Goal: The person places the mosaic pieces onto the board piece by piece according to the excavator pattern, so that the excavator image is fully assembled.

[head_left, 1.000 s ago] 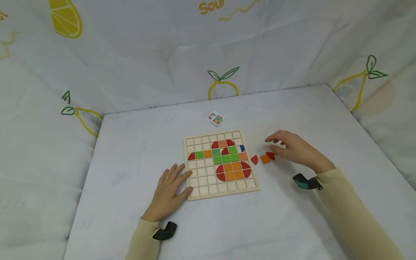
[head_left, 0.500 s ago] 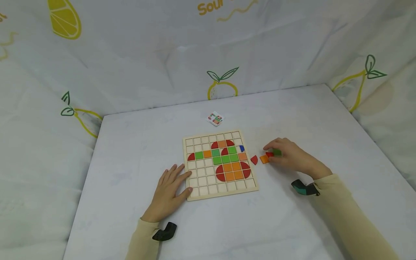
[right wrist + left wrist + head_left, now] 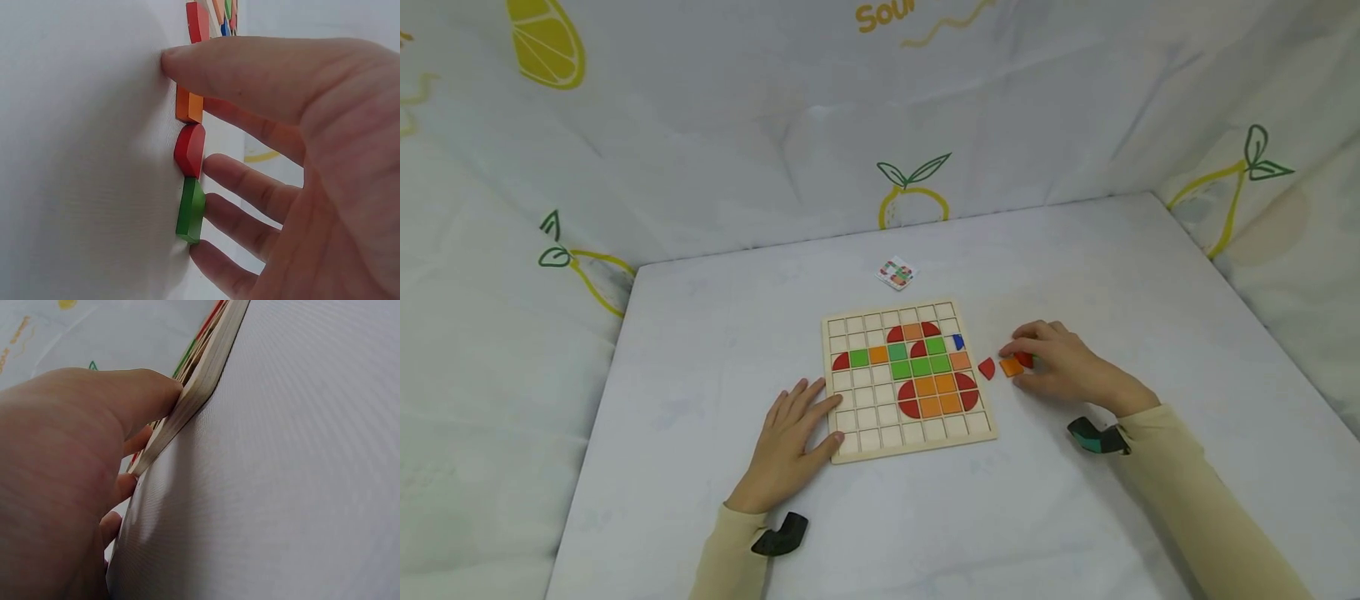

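Note:
In the head view a wooden grid board (image 3: 865, 417) holds red quarter-round, green and orange square tiles and one blue tile. My left hand (image 3: 788, 446) rests at its left edge, fingers spread, thumb and a fingertip touching the rim. Right of the board, my right hand (image 3: 1063, 367) pinches an orange square tile (image 3: 1011, 367) between thumb and index finger. Behind it stand a red quarter-round tile (image 3: 190, 150) and a green tile (image 3: 190, 212) in a row, close to my other fingertips. Another red quarter-round tile (image 3: 987, 368) lies between board and hand.
A small card (image 3: 897, 273) with a coloured tile pattern lies behind the board. White cloth covers the table (image 3: 700, 333), and a lemon-printed cloth wall (image 3: 737, 150) rises behind it. Black bands sit on both wrists.
My right hand moves slightly left and down, its thumb and index finger coming around the orange square tile. The green tile, visible half a second ago, is now hidden in the head view. My left hand stays put.

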`<state>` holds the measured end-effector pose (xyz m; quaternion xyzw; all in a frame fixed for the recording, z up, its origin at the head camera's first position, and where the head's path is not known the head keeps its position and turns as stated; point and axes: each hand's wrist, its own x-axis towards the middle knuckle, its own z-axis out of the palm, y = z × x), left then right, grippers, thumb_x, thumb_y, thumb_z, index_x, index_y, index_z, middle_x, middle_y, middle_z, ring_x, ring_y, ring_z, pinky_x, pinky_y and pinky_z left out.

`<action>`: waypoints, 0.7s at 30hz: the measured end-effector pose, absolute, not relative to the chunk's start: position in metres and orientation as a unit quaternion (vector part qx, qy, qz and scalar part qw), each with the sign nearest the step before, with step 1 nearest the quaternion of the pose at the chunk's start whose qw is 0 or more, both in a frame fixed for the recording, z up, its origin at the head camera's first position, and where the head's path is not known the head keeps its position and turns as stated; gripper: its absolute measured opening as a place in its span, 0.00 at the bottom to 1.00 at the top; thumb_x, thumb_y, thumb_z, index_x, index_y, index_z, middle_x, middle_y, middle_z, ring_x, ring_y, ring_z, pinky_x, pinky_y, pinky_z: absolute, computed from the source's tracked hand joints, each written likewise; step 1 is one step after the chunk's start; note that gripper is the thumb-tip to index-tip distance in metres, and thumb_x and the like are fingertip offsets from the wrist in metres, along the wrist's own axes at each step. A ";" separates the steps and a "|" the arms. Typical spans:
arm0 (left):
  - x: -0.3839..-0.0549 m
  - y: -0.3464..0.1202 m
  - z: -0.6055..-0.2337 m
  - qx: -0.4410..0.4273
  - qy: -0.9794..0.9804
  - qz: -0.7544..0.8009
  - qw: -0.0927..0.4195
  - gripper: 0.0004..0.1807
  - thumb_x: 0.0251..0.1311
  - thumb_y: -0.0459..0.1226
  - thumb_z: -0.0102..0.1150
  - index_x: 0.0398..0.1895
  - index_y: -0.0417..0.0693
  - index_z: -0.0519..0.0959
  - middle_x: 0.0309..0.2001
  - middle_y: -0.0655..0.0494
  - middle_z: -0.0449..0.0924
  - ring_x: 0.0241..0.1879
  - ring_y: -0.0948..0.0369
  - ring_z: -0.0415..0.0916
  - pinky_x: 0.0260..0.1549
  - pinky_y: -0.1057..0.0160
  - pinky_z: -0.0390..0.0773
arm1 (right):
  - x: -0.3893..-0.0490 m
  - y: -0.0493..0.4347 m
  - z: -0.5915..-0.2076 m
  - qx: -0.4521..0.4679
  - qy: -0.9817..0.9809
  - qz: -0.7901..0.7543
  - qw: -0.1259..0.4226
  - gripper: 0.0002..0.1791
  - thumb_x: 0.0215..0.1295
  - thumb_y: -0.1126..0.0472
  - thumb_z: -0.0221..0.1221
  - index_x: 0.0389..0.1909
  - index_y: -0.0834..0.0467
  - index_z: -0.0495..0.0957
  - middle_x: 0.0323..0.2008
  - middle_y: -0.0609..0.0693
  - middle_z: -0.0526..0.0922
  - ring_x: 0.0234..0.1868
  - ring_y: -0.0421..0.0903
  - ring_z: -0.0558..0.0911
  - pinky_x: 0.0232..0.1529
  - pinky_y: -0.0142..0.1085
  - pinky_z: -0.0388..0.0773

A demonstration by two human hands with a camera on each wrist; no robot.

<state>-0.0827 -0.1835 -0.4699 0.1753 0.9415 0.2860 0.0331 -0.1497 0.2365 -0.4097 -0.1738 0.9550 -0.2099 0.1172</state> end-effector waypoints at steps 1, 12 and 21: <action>-0.083 -0.184 -0.470 0.175 0.941 0.287 0.033 0.29 0.67 0.49 0.61 0.71 0.59 0.72 0.80 0.57 0.57 0.82 0.52 0.45 0.80 0.46 0.40 | -0.150 0.237 -0.410 -0.174 0.955 -0.210 0.117 0.20 0.62 0.59 0.69 0.56 0.53 0.83 0.62 0.61 0.74 0.61 0.61 0.68 0.62 0.61 0.71; -0.082 -0.183 -0.468 0.175 0.940 0.290 0.036 0.30 0.67 0.49 0.61 0.72 0.59 0.72 0.80 0.57 0.57 0.82 0.52 0.45 0.80 0.46 0.39 | -0.154 0.250 -0.411 -0.149 0.956 -0.219 0.124 0.22 0.63 0.70 0.61 0.59 0.61 0.79 0.62 0.64 0.74 0.61 0.62 0.70 0.63 0.61 0.76; -0.083 -0.183 -0.468 0.175 0.941 0.287 0.035 0.29 0.67 0.49 0.61 0.72 0.59 0.72 0.80 0.57 0.57 0.82 0.51 0.45 0.80 0.45 0.40 | -0.163 0.254 -0.414 -0.130 0.961 -0.212 0.117 0.18 0.66 0.70 0.59 0.56 0.62 0.81 0.54 0.63 0.77 0.57 0.61 0.72 0.60 0.58 0.79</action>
